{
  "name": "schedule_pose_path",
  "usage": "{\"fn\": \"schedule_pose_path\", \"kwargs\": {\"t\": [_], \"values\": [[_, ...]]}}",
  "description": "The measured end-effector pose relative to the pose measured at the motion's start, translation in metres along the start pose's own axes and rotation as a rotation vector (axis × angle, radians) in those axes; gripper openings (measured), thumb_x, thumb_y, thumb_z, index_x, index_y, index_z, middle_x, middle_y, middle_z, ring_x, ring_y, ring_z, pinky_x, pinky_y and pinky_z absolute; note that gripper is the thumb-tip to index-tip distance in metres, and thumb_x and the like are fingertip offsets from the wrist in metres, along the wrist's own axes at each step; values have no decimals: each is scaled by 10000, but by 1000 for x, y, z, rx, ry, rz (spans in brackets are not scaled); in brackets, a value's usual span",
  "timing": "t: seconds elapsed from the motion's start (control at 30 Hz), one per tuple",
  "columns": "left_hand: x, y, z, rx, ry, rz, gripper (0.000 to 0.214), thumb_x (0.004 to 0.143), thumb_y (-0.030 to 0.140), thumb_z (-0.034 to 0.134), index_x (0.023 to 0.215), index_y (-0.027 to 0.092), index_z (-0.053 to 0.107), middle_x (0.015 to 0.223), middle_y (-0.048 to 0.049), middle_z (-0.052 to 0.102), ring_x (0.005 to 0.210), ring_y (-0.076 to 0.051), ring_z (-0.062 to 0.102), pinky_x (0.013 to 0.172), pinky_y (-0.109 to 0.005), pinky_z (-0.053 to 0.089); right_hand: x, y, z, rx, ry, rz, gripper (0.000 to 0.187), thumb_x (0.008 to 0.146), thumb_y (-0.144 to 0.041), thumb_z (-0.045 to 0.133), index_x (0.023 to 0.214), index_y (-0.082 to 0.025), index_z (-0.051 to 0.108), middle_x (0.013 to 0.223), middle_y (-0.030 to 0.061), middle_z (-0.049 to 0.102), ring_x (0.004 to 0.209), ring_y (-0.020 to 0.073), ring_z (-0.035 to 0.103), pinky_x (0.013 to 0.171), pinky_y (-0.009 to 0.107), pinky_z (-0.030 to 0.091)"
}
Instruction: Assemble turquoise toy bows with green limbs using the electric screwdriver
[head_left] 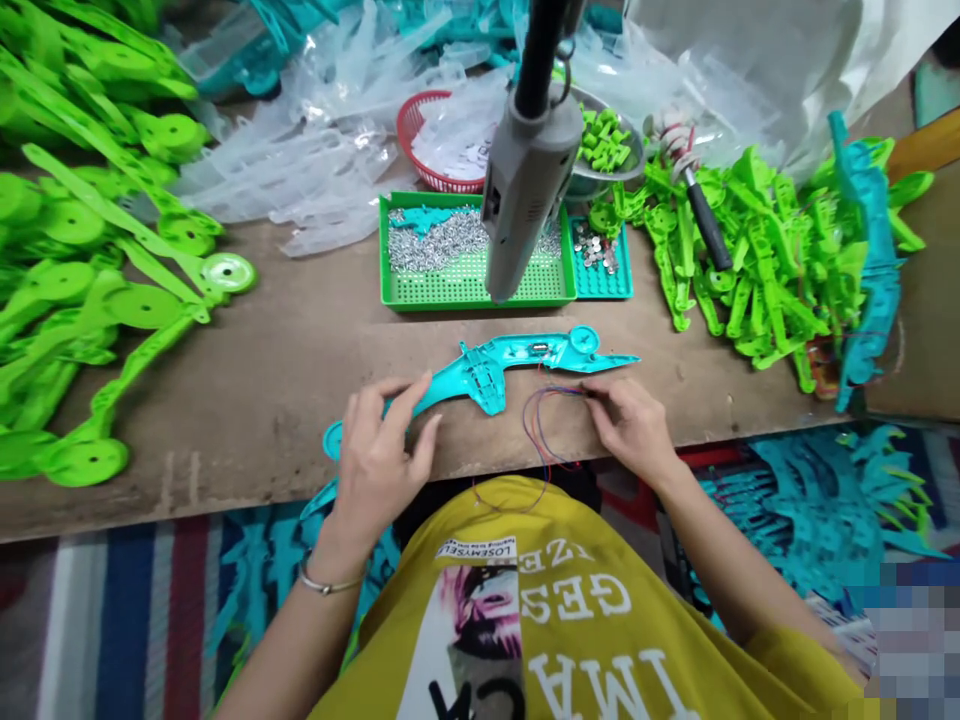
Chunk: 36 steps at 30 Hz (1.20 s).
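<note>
A long teal plastic shell (pixel 495 368) lies on the brown table (pixel 285 350) in front of me, inner side up. My left hand (pixel 379 455) rests on its left end with fingers curled over it. My right hand (pixel 630 425) pinches thin red and blue wires (pixel 544 420) that loop off the table edge and run from the shell. A grey hanging power screwdriver (pixel 525 180) dangles above the tray of screws.
A green tray (pixel 465 255) holds several silver screws, beside a small teal tray (pixel 604 260). A red basket (pixel 435 135) and a metal bowl of green bits (pixel 604 140) stand behind. Green plastic parts are piled left (pixel 82 250) and right (pixel 757 250); teal parts lie below (pixel 817 490).
</note>
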<state>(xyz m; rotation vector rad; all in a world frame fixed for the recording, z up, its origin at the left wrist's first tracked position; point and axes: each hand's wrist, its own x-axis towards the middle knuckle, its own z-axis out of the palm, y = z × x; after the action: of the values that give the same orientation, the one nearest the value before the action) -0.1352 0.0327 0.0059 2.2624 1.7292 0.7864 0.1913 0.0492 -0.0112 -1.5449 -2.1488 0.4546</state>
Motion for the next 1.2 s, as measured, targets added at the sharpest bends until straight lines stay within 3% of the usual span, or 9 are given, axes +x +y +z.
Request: {"fn": "schedule_pose_path", "kwargs": {"t": [0.07, 0.13, 0.23, 0.33, 0.53, 0.73, 0.93, 1.03, 1.2], "values": [[-9, 17, -3, -239, -65, 45, 365, 940, 192, 609, 1305, 189, 605, 1087, -98, 680, 1000, -220, 653, 897, -355, 534, 1, 3, 3, 47, -5, 13, 181, 926, -180, 566, 1064, -211, 680, 981, 76, 758, 910, 227, 701, 846, 389, 571], [-22, 33, 0, -437, -343, 96, 335, 975, 197, 561, 1307, 215, 605, 1067, -62, 722, 971, -177, 686, 877, -300, 548, 2, 6, 1, 131, -22, 57, 186, 915, -197, 605, 1082, -216, 683, 988, 62, 761, 882, 205, 712, 848, 371, 581], [-43, 46, 15, -500, -759, 73, 381, 996, 308, 547, 1360, 204, 586, 1238, -96, 711, 1129, -222, 672, 971, -361, 542, 5, 10, -2, 316, -29, 178, 201, 887, -242, 666, 1085, -221, 693, 988, 46, 765, 829, 177, 724, 842, 346, 597], [-58, 50, 33, -518, -872, 2, 409, 992, 320, 550, 1379, 192, 581, 1335, -116, 666, 1221, -244, 626, 1037, -399, 508, 6, 9, -3, 571, -27, 309, 225, 843, -317, 732, 1041, -213, 707, 991, 52, 765, 841, 178, 732, 844, 340, 606], [-64, 48, 26, -564, -828, -49, 318, 1016, 261, 494, 1287, 251, 660, 1117, -51, 747, 1027, -197, 683, 944, -355, 507, 8, 2, -5, 740, 12, 369, 215, 762, -360, 819, 910, -215, 760, 911, 49, 779, 850, 190, 726, 835, 346, 601], [-67, 13, -28, -601, -718, -224, 318, 992, 315, 548, 1276, 241, 670, 921, -26, 720, 796, -132, 656, 718, -236, 500, 8, -2, -8, 734, 0, 393, 232, 710, -390, 859, 853, -228, 775, 867, 37, 781, 809, 192, 723, 791, 344, 604], [-81, -26, -72, -694, -608, -513, 343, 920, 326, 657, 1246, 221, 683, 946, -45, 736, 844, -152, 686, 773, -254, 554, 2, 0, -12, 642, -36, 412, 234, 712, -411, 855, 852, -236, 787, 897, 32, 783, 840, 204, 721, 864, 386, 597], [-84, -34, -76, -934, -532, -717, 359, 875, 338, 716, 1191, 171, 682, 922, -62, 735, 765, -146, 706, 708, -253, 584, -2, 7, -11, 609, 1, 420, 211, 705, -395, 865, 854, -260, 800, 894, 38, 781, 848, 222, 716, 916, 425, 576], [-71, -28, -53, -1262, -315, -990, 393, 776, 321, 809, 1097, 146, 662, 885, -39, 718, 619, -113, 698, 591, -223, 591, -1, 8, -6, 614, 28, 435, 180, 692, -369, 882, 850, -315, 814, 905, 95, 769, 848, 290, 714, 947, 516, 550]]}}
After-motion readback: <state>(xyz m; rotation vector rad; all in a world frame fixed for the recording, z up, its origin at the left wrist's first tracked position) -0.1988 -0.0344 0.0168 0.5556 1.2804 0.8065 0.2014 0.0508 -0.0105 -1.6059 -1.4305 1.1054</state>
